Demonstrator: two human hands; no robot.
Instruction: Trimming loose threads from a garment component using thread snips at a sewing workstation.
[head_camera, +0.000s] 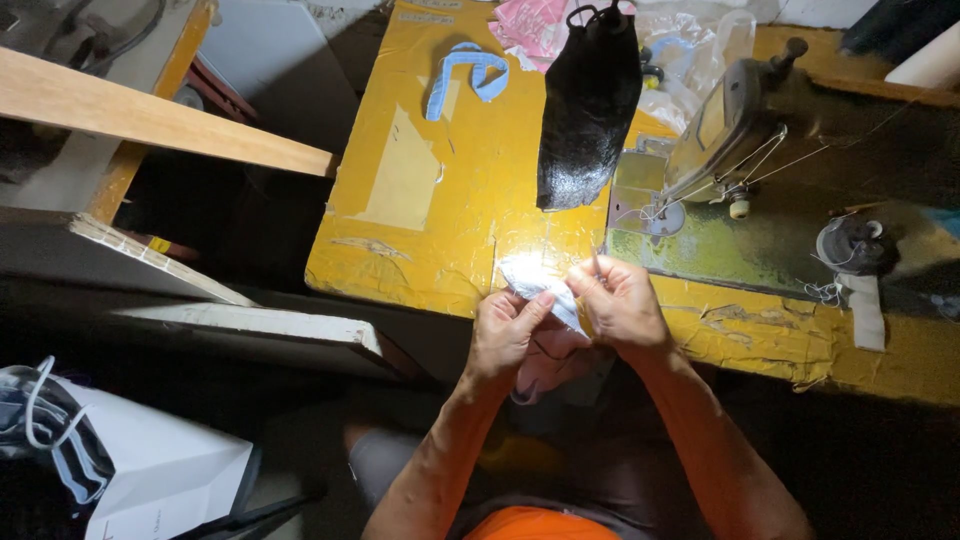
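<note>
Both my hands meet over the near edge of a yellow sewing table (440, 240). My left hand (503, 335) pinches a small piece of white cloth (540, 283) from below. My right hand (622, 303) grips the cloth's right end, with a thin dark tool, perhaps small scissors (597, 264), sticking up between its fingers. A bright light washes out the cloth, so its detail is hard to read. More pale fabric hangs under my hands towards my lap.
A sewing machine (735, 120) stands at the right on the table. A black bag (588, 105) lies in the middle, with a light blue strap (462, 72) and pink cloth (535, 25) beyond. A white paper bag (150, 470) sits bottom left; wooden boards (150, 120) run left.
</note>
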